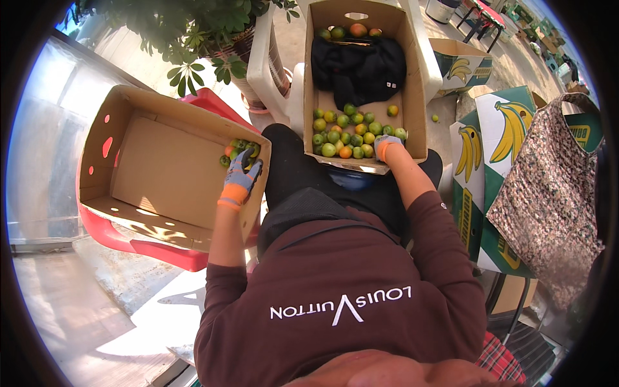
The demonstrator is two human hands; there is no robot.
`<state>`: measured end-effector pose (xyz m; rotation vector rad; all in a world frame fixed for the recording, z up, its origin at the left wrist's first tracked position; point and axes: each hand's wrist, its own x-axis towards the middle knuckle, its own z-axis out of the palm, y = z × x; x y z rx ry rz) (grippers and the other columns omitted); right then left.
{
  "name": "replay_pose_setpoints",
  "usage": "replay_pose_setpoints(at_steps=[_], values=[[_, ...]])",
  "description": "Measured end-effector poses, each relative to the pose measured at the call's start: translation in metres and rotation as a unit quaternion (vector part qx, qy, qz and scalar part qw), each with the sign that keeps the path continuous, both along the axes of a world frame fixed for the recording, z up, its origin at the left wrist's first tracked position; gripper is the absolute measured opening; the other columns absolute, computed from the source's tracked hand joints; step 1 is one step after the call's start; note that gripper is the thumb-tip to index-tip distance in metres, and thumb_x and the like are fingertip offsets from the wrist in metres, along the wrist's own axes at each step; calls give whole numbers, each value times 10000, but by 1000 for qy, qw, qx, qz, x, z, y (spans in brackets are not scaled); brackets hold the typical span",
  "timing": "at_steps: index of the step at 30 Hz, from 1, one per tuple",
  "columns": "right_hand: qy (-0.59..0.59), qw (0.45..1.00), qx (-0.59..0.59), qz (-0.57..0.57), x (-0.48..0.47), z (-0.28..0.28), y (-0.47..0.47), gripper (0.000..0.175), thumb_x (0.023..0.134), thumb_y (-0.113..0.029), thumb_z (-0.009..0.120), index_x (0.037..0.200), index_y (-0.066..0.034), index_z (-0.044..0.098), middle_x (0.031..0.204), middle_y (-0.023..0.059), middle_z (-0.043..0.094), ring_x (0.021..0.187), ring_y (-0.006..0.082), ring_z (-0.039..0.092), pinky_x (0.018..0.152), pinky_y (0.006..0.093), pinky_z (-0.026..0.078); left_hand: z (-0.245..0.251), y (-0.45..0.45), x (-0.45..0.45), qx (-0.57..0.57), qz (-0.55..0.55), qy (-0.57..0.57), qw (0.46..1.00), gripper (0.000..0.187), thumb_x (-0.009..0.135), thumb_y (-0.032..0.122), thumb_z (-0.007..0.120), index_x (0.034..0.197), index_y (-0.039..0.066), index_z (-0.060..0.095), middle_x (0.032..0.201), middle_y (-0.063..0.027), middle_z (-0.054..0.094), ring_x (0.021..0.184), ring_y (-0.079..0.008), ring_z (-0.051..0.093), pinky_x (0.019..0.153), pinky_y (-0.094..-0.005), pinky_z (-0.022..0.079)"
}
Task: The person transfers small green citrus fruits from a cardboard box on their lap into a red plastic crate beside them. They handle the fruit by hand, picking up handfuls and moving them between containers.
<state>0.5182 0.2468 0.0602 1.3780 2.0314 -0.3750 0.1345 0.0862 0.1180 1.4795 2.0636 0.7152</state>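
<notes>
Both my hands wear grey and orange work gloves. My left hand (242,175) is inside the cardboard box on the left (164,159), its fingers at a small cluster of green and reddish tomatoes (237,143) in one corner. Whether it grips one of them cannot be made out. My right hand (387,145) reaches into the near right corner of the cardboard box in front of me (416,96). Its fingertips are hidden among many loose green, yellow and orange tomatoes (346,130). Behind them, a black cloth (358,65) lies in the same box, with several more tomatoes (358,30) beyond it.
A red plastic chair (169,254) supports the left box; a white plastic chair (265,63) stands around the front one. A potted plant (227,48) rises ahead. Banana cartons (503,135) and a floral cloth bag (546,203) stand at right. One tomato (435,118) lies on the floor.
</notes>
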Motion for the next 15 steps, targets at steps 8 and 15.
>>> replay_pose_setpoints(at_steps=[8,15], values=[[14,997,28,-67,11,-31,12,377,870,-176,564,1234,-78,581,1232,131,612,1103,293,607,866,401,517,-33,6,-15,75,-44,-134,987,470,868,202,665,1297,67,527,1269,-132,545,1114,-249,569,914,-326,474],[413,906,37,-83,-32,63,-1,493,795,-338,701,1137,-12,558,1121,195,632,1036,343,611,875,393,488,19,8,23,33,-44,-405,913,464,924,134,592,1357,43,450,1239,-70,562,1026,-143,584,850,-269,482]])
